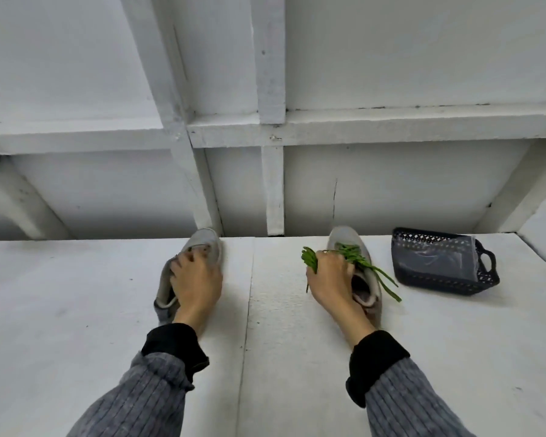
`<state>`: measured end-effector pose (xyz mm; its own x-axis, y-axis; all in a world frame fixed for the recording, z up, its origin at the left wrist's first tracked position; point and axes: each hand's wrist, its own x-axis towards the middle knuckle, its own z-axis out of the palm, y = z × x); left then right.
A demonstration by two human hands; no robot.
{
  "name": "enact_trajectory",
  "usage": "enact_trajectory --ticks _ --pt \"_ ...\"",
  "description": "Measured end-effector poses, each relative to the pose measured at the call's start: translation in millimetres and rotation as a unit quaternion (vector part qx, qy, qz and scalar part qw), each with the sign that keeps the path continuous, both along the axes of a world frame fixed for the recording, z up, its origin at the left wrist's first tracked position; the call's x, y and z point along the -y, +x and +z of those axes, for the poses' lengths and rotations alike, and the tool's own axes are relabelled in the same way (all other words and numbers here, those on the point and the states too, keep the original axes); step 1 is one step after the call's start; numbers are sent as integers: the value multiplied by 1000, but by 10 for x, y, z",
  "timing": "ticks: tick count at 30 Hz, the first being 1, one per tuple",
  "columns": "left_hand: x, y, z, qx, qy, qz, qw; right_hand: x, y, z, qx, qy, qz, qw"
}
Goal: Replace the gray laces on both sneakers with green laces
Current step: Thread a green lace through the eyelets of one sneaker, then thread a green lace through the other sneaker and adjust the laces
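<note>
Right hand is clutching bunched green laces over the right sneaker; left hand is curling round the left sneaker on the bench. Loose trailing ends are probably risking a tangle or a slip.

Two gray sneakers are sitting on a white desk, toes pointing toward twelve o'clock, well apart from each other. The left hand is resting over the left sneaker, its fingers curling onto the tongue area. The right hand is lying over the right sneaker and gripping a bunch of green laces; loose ends are trailing across that shoe toward four o'clock. A dark plastic basket with a clear bag inside is standing at three o'clock of the right sneaker, near it. Gray ribbed sleeves with black cuffs are covering both forearms.
</note>
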<state>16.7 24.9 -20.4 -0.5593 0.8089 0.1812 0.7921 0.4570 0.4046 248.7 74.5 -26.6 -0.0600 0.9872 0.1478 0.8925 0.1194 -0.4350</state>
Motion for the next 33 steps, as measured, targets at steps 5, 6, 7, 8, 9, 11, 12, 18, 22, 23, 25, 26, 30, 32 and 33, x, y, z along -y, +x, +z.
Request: enact_trajectory --ticks 5,6,7,8,9,11,12,18,22,23,25,26,30,32,33 --pt "115 -372 -199 32 1 -68 997 83 -69 -298 146 47 -13 988" --pt "94 -403 -209 46 2 -97 994 82 -97 -296 139 45 -20 989" --pt "61 -387 -194 57 12 -120 991 71 -94 -273 124 42 -27 991" --pt "22 -350 -180 67 24 -138 988 66 -90 -241 111 37 -31 993" --pt "-11 -296 -162 75 31 -152 985 63 -88 -216 102 31 -33 994" --pt "-67 -124 -119 85 34 -181 979 49 -89 -200 76 22 -42 996" --pt "-84 -15 -101 91 34 -198 975 41 -88 -212 58 20 -48 997" --pt "-197 698 -33 125 28 -264 956 24 -64 -144 -76 31 -90 993" --pt "-290 941 -14 153 26 -268 951 64 -19 -38 -264 48 -106 958" --pt "-302 978 -9 160 24 -268 950 73 1 6 -312 44 -113 942" --pt "-314 1004 -15 181 18 -270 946 75 33 60 -405 34 -133 904" --pt "-329 998 -27 190 13 -268 944 44 63 58 -443 29 -146 884" --pt "-417 889 -71 224 1 -266 938 -32 168 55 -526 -5 -163 835" --pt "-456 830 -46 260 31 -264 928 -27 199 72 -544 -20 -151 825" --pt "-478 809 -24 271 48 -264 924 -41 210 75 -550 -21 -146 822"
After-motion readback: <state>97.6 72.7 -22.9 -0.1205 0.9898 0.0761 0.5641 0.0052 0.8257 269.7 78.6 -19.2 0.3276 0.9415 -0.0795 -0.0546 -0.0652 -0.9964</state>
